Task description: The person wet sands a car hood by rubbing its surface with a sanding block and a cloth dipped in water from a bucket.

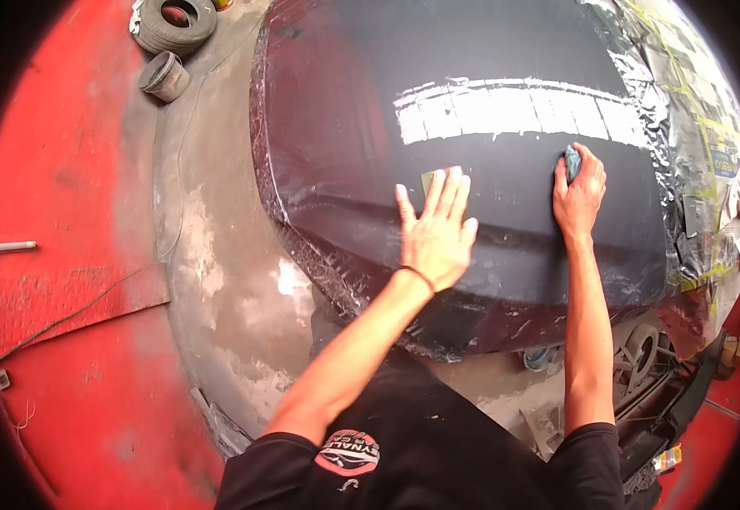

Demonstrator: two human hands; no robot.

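A wet, dark car hood (506,200) spreads out in front of me, glossy and reflecting a bright window. My left hand (440,234) lies on it with fingers stretched forward, pressing a small pale piece of sandpaper (427,180) that pokes out beside the fingertips and is mostly hidden. Farther right, my right hand (582,191) curls around a blue-grey wad (572,163), a sponge or bunched cloth; I cannot tell which. It rests on or just above the hood.
Foil and taped paper masking (706,161) covers the car on the right. A tyre (175,25) and a bucket (164,76) stand at upper left beside a red surface (64,195). Car parts (642,365) lie at lower right, near a container (540,357) below the hood's edge.
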